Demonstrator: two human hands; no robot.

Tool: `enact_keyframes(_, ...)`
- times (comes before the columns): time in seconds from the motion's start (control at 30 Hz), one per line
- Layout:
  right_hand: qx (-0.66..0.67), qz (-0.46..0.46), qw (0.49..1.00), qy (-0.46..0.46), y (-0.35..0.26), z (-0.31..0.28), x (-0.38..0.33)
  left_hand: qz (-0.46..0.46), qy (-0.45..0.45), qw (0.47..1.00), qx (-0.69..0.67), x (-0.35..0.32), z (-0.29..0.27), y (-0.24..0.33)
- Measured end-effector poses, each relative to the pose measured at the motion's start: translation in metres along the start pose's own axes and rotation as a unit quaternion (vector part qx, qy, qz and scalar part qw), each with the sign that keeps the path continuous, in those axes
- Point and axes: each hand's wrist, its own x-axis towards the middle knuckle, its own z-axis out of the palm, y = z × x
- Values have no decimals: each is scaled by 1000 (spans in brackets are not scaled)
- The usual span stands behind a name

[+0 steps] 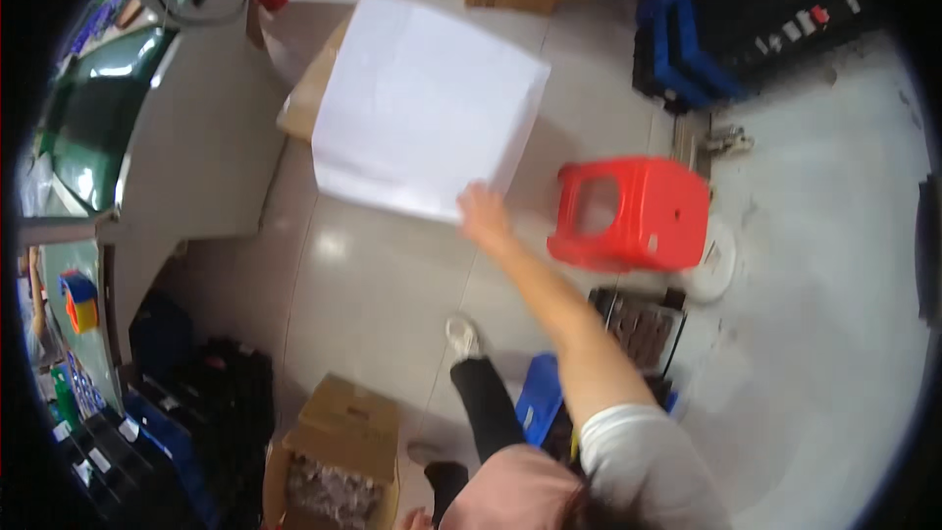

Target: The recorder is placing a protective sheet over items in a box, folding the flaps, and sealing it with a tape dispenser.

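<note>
White sheet (427,103) — just beyond right hand (483,213).

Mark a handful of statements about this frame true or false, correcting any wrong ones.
1. The right hand is at the near edge of the large white rectangular sheet. True.
2. The larger red plastic stool is left of the sheet. False: it is to the right.
3. The open brown cardboard box at the picture's lower edge is empty. False: small greyish pieces lie inside.
4. A white shoe shows on the pale tiled floor. True.
</note>
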Motion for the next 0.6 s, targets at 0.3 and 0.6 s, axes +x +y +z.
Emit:
enact_keyframes(0.3,-29,-43,994,-96,2,43,27,-128,67,974,-173,21,-23,15)
enact_keyframes(0.6,18,-49,981,-189,-10,-6,29,-137,18,980,-144,52,-25,27)
